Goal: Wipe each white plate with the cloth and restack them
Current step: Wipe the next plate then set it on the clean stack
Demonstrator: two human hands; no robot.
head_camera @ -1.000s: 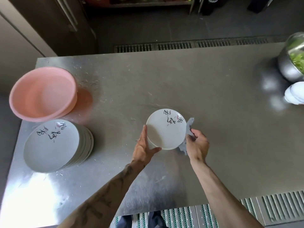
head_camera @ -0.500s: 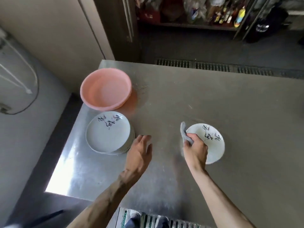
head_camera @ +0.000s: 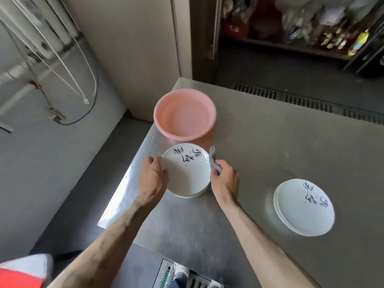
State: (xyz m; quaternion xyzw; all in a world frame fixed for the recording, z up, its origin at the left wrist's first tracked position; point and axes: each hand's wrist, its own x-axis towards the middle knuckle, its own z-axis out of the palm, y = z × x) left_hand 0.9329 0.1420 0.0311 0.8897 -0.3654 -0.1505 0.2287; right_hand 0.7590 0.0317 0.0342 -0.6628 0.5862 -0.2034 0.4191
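Just left of frame centre, the left hand [head_camera: 153,179] is curling over the left rim of the top plate [head_camera: 185,173] on the unwiped stack [head_camera: 191,195], thumb lying on its face. The right hand [head_camera: 225,180] is clenching the grey cloth [head_camera: 214,163] beside the right rim. The stack is sitting near the left edge of the steel table [head_camera: 259,142], below the pink basin [head_camera: 185,114]. Lifting one-sided is risking a slipping glazed rim, or dragging the plate beneath. The wiped stack [head_camera: 304,206] is waiting at lower right.
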